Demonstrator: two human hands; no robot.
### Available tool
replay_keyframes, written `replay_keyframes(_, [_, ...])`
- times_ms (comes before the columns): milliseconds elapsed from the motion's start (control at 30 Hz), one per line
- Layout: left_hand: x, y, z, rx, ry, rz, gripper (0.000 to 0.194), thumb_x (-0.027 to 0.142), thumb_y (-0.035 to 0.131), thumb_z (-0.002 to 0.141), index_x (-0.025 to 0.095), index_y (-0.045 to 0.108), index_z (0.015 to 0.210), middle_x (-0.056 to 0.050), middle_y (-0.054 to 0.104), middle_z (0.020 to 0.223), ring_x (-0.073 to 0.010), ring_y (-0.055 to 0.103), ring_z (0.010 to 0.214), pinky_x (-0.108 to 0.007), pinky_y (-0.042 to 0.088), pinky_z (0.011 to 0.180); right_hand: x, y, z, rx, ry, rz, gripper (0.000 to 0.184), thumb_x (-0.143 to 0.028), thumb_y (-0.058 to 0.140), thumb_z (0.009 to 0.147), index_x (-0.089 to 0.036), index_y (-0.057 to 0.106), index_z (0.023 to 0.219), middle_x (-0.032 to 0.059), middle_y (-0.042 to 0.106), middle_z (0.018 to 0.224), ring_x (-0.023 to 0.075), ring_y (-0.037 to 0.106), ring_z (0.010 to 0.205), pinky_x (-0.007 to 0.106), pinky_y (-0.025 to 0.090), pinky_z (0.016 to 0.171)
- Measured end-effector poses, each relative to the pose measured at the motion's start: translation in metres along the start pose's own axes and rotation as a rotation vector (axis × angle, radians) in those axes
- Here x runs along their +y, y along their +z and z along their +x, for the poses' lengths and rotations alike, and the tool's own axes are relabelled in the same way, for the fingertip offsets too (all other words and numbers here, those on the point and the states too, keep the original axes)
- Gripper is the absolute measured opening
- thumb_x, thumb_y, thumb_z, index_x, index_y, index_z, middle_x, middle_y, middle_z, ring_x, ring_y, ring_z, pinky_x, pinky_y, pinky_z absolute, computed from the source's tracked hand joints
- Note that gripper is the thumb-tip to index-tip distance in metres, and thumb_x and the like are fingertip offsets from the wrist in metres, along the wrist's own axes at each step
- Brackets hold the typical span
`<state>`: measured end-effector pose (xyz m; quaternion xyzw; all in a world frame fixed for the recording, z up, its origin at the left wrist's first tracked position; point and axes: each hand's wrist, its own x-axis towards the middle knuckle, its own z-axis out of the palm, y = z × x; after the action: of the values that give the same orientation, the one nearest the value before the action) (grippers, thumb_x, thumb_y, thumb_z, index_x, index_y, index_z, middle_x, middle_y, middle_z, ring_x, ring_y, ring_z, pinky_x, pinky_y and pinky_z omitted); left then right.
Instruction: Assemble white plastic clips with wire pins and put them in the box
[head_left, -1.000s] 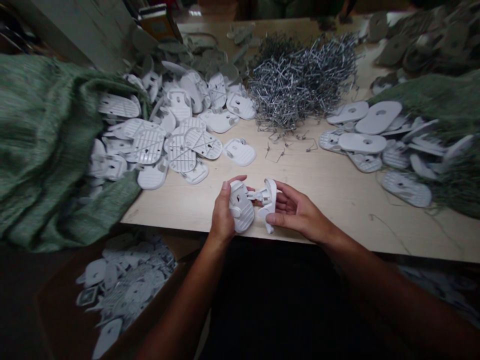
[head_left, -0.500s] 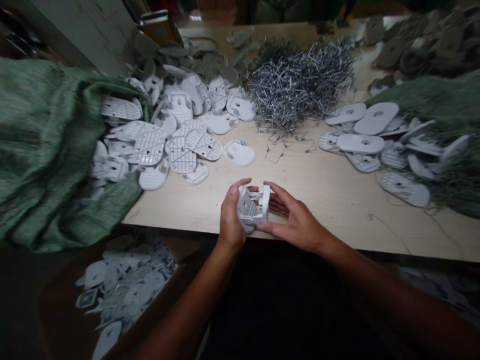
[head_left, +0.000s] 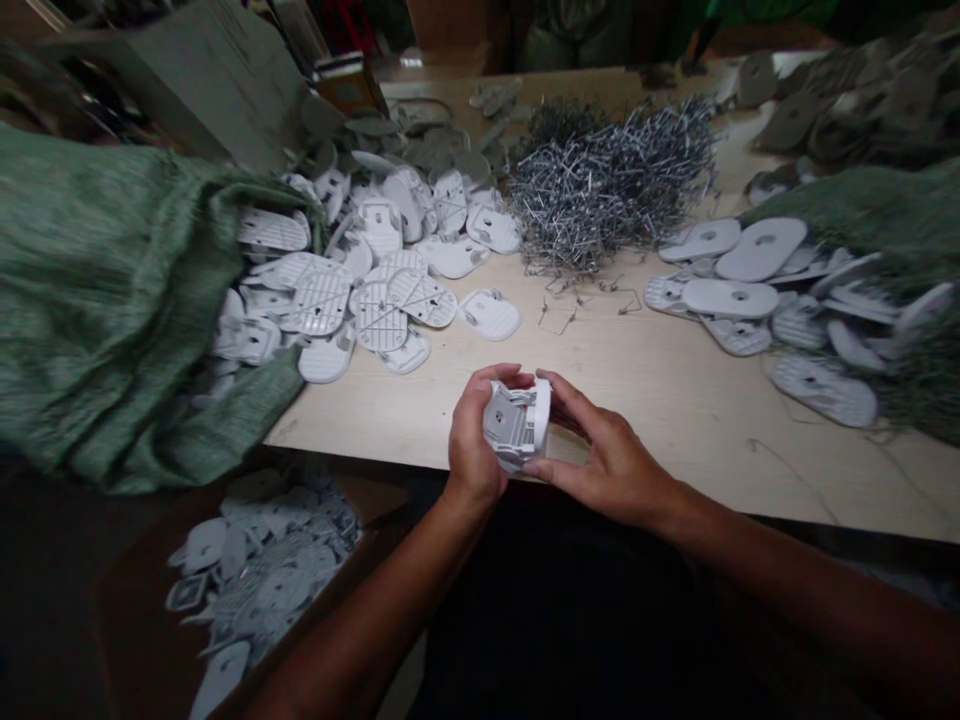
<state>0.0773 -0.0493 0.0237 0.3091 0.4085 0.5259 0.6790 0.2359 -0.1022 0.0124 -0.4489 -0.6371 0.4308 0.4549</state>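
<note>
A white moulded plastic part [head_left: 514, 425] sits near the table's [head_left: 675, 425] front edge, lifted clear of the top between 2 hands. The left hand [head_left: 472, 440] curls narrowly round its near side; the right hand [head_left: 607, 460] closes from the other side, thumb beneath, so the grip from both sides steadies it with its ribbed face showing. Towards the far edge lies a heap of bent silver wire clips [head_left: 611, 185], within reach; white ribbed plastic plates [head_left: 382, 315] spill from a green woven sack [head_left: 112, 320] at the left edge.

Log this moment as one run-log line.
Left hand: holds white plastic piece | right hand: holds same piece | nearby: bent wire heap
</note>
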Motion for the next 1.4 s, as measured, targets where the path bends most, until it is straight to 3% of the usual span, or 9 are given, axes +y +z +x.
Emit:
replay_keyframes(300, [0.007, 0.001, 0.0, 0.06, 0.056, 0.08, 0.032, 0.042, 0.058, 0.094, 0.02, 0.071, 0.111, -0.007, 0.077, 0.101, -0.0226, 0.072, 0.092, -0.033, 0.057, 0.082, 0.007, -0.002, 0.009, -0.026, -0.023, -0.045, 0.106, -0.033, 0.091, 0.086, -0.031, 0.031, 0.174, 0.0104, 0.059, 0.159, 0.0326, 0.063, 0.14, 0.052, 0.051, 0.121])
replay_keyframes(500, [0.0, -0.008, 0.003, 0.108, 0.127, 0.294, 0.027, 0.037, 0.056, 0.095, 0.02, 0.073, 0.109, -0.005, 0.075, 0.105, -0.0207, 0.07, 0.096, -0.029, 0.054, 0.083, 0.013, 0.004, 0.016, -0.044, -0.01, -0.062, 0.105, -0.04, 0.092, 0.085, -0.026, 0.035, 0.172, 0.014, 0.062, 0.155, 0.0353, 0.065, 0.137, 0.055, 0.05, 0.121])
replay_keyframes(667, [0.006, -0.002, 0.003, 0.148, 0.038, 0.144, 0.032, 0.037, 0.061, 0.088, 0.02, 0.071, 0.112, -0.007, 0.075, 0.104, -0.0228, 0.071, 0.093, -0.032, 0.055, 0.081, 0.015, 0.011, 0.021, -0.054, -0.013, 0.212, 0.102, -0.036, 0.094, 0.085, -0.027, 0.039, 0.17, 0.0119, 0.058, 0.16, 0.0318, 0.062, 0.142, 0.049, 0.051, 0.122])
replay_keyframes(800, [0.013, 0.002, 0.005, 0.142, 0.078, 0.107, 0.034, 0.034, 0.063, 0.083, 0.02, 0.072, 0.112, -0.007, 0.076, 0.106, -0.0239, 0.073, 0.099, -0.033, 0.055, 0.086, 0.012, 0.011, 0.028, -0.07, -0.041, 0.231, 0.099, -0.032, 0.092, 0.087, -0.029, 0.039, 0.17, 0.0106, 0.053, 0.165, 0.0306, 0.057, 0.147, 0.048, 0.046, 0.127])
replay_keyframes(1033, [-0.001, -0.036, 0.018, 0.08, 0.086, 0.313, 0.047, 0.027, 0.069, 0.08, 0.02, 0.073, 0.126, -0.008, 0.078, 0.116, -0.0249, 0.072, 0.104, -0.034, 0.056, 0.091, 0.023, -0.005, 0.049, -0.215, -0.075, -0.03, 0.104, -0.032, 0.093, 0.084, -0.027, 0.037, 0.171, 0.0144, 0.056, 0.161, 0.033, 0.059, 0.145, 0.053, 0.049, 0.122])
replay_keyframes(1133, [-0.006, -0.059, 0.031, 0.063, 0.145, 0.5, 0.048, 0.027, 0.075, 0.078, 0.02, 0.073, 0.125, -0.008, 0.077, 0.12, -0.0257, 0.071, 0.106, -0.035, 0.056, 0.093, 0.031, -0.012, 0.058, -0.261, -0.186, -0.22, 0.09, -0.024, 0.083, 0.089, -0.024, 0.041, 0.17, 0.0143, 0.052, 0.165, 0.0309, 0.053, 0.151, 0.051, 0.044, 0.126])
replay_keyframes(1233, [-0.003, -0.081, 0.045, 0.117, 0.258, 0.653, 0.057, 0.029, 0.079, 0.074, 0.018, 0.068, 0.129, -0.011, 0.074, 0.122, -0.0275, 0.07, 0.114, -0.038, 0.055, 0.102, 0.041, -0.026, 0.068, -0.071, -0.187, -0.346, 0.069, -0.027, 0.074, 0.097, -0.022, 0.053, 0.162, 0.0134, 0.058, 0.159, 0.0293, 0.058, 0.146, 0.049, 0.046, 0.124])
replay_keyframes(1333, [0.008, -0.101, 0.049, 0.171, 0.267, 0.765, 0.066, 0.03, 0.076, 0.076, 0.017, 0.059, 0.139, -0.013, 0.071, 0.123, -0.0271, 0.071, 0.113, -0.04, 0.058, 0.1, 0.057, -0.051, 0.079, 0.24, 0.007, -0.414, 0.06, -0.034, 0.071, 0.097, -0.02, 0.062, 0.155, 0.0131, 0.073, 0.137, 0.0271, 0.074, 0.115, 0.046, 0.059, 0.105])
replay_keyframes(1400, [0.016, -0.11, 0.046, 0.116, 0.242, 0.885, 0.068, 0.03, 0.072, 0.082, 0.018, 0.055, 0.146, -0.014, 0.069, 0.128, -0.0271, 0.071, 0.116, -0.043, 0.058, 0.102, 0.071, -0.069, 0.086, 0.355, 0.155, -0.479, 0.059, -0.034, 0.072, 0.095, -0.017, 0.065, 0.15, 0.0125, 0.077, 0.122, 0.0243, 0.075, 0.096, 0.042, 0.061, 0.094])
